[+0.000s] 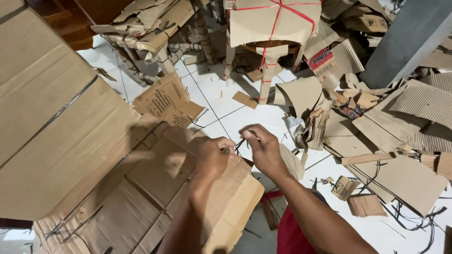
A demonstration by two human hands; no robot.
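My left hand (212, 157) and my right hand (263, 148) meet in the middle of the view, both pinching a thin black strap (240, 142) between their fingertips. They hover over a large flattened cardboard box (141, 188) that spreads across the lower left. Black straps lie along that cardboard. What the strap's far ends are tied to is hidden by my fingers.
Furniture legs wrapped in cardboard with red string (270, 51) stand at the back. Torn cardboard scraps (395, 136) and loose black straps (409, 214) litter the white tiled floor (235, 108) on the right. A grey panel (409, 37) leans at top right. Red cloth (292, 233) shows under my right arm.
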